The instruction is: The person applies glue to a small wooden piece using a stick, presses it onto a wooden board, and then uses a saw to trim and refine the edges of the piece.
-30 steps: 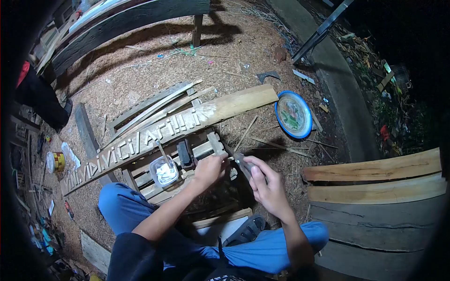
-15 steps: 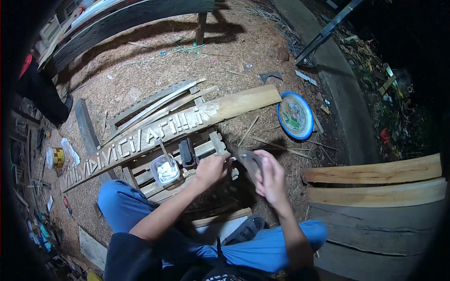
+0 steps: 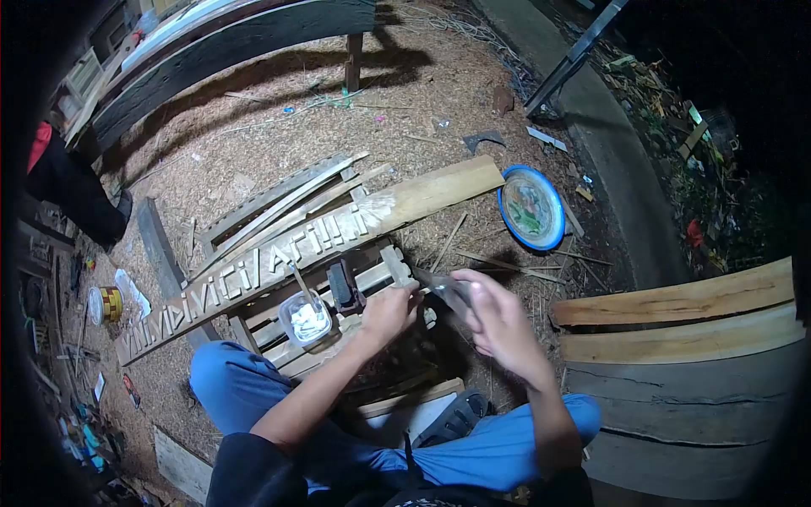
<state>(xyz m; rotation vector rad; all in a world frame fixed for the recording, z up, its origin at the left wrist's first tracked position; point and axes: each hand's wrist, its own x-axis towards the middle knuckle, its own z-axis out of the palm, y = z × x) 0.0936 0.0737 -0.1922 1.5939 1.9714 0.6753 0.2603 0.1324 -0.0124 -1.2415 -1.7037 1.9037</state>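
My right hand is wrapped round the handle of a handsaw, its blade pointing left toward my other hand. My left hand is closed at the end of a slatted wooden stand, close to the saw blade; what its fingers pinch is hidden. Just beyond lies a long board with raised wooden letters along it. A clear tub of white paste with a stick in it stands left of my left hand, beside a dark block.
A blue-rimmed basin sits beyond the board's right end. Planks lie at the right. A yellow-patterned tin stands at the left. Thin offcuts lie on the shavings-covered ground. A person's dark trouser leg is at the far left, near a bench.
The view has shifted slightly. My right hand and the saw have turned a little, with the hand farther right and the blade flatter. My left hand stays by the stand's end.
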